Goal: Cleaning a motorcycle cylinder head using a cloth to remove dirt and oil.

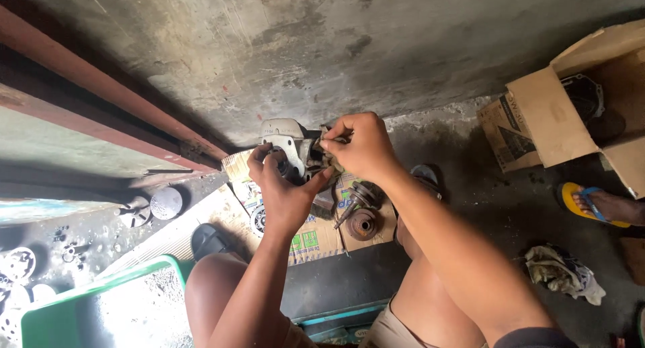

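Note:
I hold a grey metal machine part (290, 143), a cast housing with a round opening, up in front of me above a flattened sheet of cardboard (316, 237). My left hand (282, 187) grips it from below, thumb against its side. My right hand (359, 145) is closed on its right end, fingertips pinched on something small and dark that I cannot make out. Under my hands, on the cardboard, lie a rusty round pulley-like part (363, 224) and a shaft with a disc (356, 199).
An open cardboard box (571, 113) stands at the right, with another person's foot in a yellow sandal (594, 203) beside it. A crumpled rag (563, 273) lies on the floor. A green tray (94, 308) is at lower left, round metal discs (164, 202) behind it. A black sandal (209, 239) lies near my knee.

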